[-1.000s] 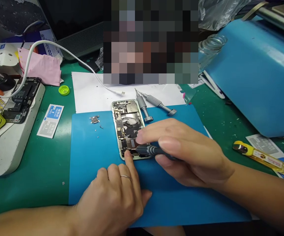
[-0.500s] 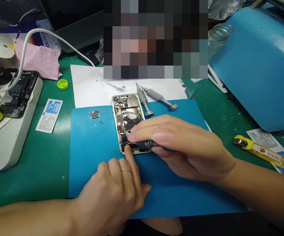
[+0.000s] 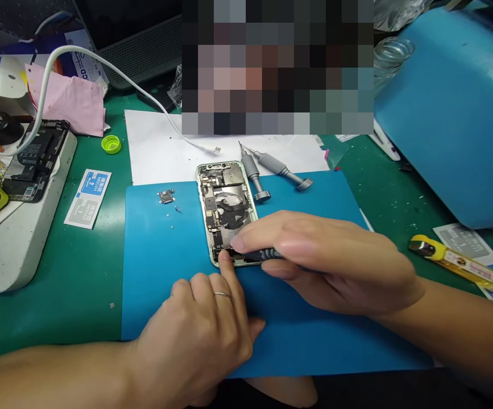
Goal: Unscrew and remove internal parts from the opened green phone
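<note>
An opened smartphone (image 3: 228, 199) lies face down on the blue mat, its inner parts and battery bay bare. The index finger of my left hand (image 3: 207, 315) presses on its lower left edge; the other fingers are curled, the thumb apart, and the hand holds nothing. My right hand (image 3: 327, 258) pinches dark tweezers (image 3: 269, 254) with ribbed grips, low over the phone's bottom end. Their tips are hard to make out against the dark parts. A small metal part (image 3: 166, 196) and tiny bits lie left of the phone.
Two grey screwdrivers (image 3: 252, 177) lie right of the phone. A white cable (image 3: 122, 76) arches over to the white paper (image 3: 156, 147). A yellow utility knife (image 3: 459, 264) rests at the right. Another phone housing (image 3: 33, 165) sits on a white box at the left, near a green cap (image 3: 111, 144).
My right hand has drawn back slightly to the right and down with the tweezers, uncovering more of the phone. My left finger stays on the phone's lower edge. The view has shifted slightly.
</note>
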The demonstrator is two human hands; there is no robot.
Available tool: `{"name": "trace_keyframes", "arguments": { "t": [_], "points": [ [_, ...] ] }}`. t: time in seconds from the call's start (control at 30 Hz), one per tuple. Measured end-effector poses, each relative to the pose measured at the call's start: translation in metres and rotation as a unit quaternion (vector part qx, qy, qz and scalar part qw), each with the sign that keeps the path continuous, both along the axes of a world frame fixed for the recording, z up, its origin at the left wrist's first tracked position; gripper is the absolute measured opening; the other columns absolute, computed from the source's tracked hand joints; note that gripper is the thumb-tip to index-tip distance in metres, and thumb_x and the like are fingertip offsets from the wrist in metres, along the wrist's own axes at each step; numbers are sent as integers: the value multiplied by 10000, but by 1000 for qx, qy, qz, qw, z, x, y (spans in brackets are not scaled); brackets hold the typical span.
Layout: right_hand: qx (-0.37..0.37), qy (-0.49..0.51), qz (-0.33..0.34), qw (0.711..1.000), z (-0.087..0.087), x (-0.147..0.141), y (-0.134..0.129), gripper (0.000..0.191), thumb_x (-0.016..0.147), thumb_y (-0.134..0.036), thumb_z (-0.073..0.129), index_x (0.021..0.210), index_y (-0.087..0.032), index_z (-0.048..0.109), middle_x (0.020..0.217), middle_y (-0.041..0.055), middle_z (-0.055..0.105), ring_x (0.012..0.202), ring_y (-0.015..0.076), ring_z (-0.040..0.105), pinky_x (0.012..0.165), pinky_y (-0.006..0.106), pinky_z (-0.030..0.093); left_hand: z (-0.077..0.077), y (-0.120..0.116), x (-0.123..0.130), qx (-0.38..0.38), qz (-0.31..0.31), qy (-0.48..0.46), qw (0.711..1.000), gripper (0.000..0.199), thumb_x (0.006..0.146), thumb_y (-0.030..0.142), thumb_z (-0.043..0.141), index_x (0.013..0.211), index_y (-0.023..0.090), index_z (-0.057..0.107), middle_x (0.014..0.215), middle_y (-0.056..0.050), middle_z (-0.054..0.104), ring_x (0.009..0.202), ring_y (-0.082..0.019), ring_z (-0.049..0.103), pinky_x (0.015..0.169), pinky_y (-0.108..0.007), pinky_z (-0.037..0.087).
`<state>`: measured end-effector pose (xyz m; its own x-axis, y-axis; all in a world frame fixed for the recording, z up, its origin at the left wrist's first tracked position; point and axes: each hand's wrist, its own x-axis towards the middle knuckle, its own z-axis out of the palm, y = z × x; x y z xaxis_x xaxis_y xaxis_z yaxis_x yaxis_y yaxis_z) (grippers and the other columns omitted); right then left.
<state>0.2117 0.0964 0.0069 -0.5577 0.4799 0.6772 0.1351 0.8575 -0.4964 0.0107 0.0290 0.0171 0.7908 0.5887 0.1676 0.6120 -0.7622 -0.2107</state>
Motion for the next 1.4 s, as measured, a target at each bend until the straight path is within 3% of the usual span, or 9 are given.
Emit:
{"name": "trace_keyframes", "arguments": {
  "t": [0.4, 0.5, 0.63, 0.7, 0.93, 1.1, 1.17, 1.3, 1.4],
  "points": [
    [-68, 8, 16, 998, 0, 6, -4, 811, 903, 30, 536, 1630, -226, 283, 1366, 105, 695, 1176, 228, 733, 954, 353, 680, 3, 0, 0, -1, 0, 9, 1000, 525, 1068, 353, 427, 1230, -66, 699, 679, -90, 639, 519, -181, 590, 402, -293, 393],
    [-61, -5, 10, 998, 1, 4, -3, 784, 929, -1, 512, 1635, -241, 267, 1287, 103, 738, 1120, 217, 753, 888, 350, 695, 2, 0, 0, 0, -3, 11, 1000, 531, 1062, 368, 447, 1235, -68, 696, 712, -109, 662, 521, -179, 592, 404, -293, 398],
    [4, -4, -27, 1000, 2, -3, -1, 690, 984, -91, 538, 1618, -257, 321, 942, 62, 786, 830, 194, 767, 726, 329, 695, 1, 1, 1, 0, 0, 6, 1000, 541, 1049, 380, 480, 1248, -79, 686, 656, -82, 632, 498, -173, 560, 394, -295, 385],
    [22, 2, -40, 999, 2, -5, 1, 663, 991, -120, 564, 1607, -235, 348, 872, 52, 763, 793, 183, 748, 701, 314, 681, 2, 1, 0, 1, 1, 0, 1000, 543, 1045, 383, 489, 1248, -80, 686, 638, -73, 624, 484, -170, 545, 386, -297, 377],
    [-26, -8, 19, 999, -3, 4, 1, 838, 908, 36, 577, 1636, -216, 247, 1264, 148, 735, 1022, 195, 768, 829, 338, 690, 0, -1, 0, -2, 3, 8, 1000, 524, 1067, 372, 442, 1242, -48, 701, 766, -147, 718, 565, -204, 653, 406, -292, 428],
    [-45, -17, 23, 999, -4, 6, -2, 846, 911, 38, 536, 1646, -217, 204, 1366, 129, 693, 1210, 202, 715, 969, 320, 658, 0, 0, 0, 3, 1, 11, 1000, 517, 1062, 359, 457, 1252, -61, 690, 804, -164, 738, 581, -204, 668, 414, -290, 448],
    [-34, -12, 19, 999, -2, 4, -1, 827, 919, 20, 557, 1641, -215, 229, 1313, 121, 723, 1153, 194, 741, 938, 308, 669, 0, 0, 1, 4, -2, 6, 1000, 510, 1051, 377, 483, 1200, -50, 718, 785, -154, 730, 568, -204, 658, 407, -293, 443],
    [28, -9, -17, 999, -1, 0, 2, 777, 930, -42, 629, 1619, -214, 313, 1011, 85, 789, 878, 183, 769, 745, 311, 693, -1, 1, 1, 7, -4, -12, 1000, 496, 1016, 421, 549, 1065, -24, 763, 674, -98, 668, 514, -195, 608, 384, -297, 411],
    [41, -2, -24, 999, 0, 1, 3, 749, 932, -48, 633, 1607, -190, 341, 978, 93, 769, 880, 181, 746, 733, 324, 685, -1, 1, 1, 7, -1, -11, 1000, 513, 1013, 423, 550, 1125, -37, 746, 663, -88, 657, 506, -188, 593, 386, -296, 404]
  ]
}}
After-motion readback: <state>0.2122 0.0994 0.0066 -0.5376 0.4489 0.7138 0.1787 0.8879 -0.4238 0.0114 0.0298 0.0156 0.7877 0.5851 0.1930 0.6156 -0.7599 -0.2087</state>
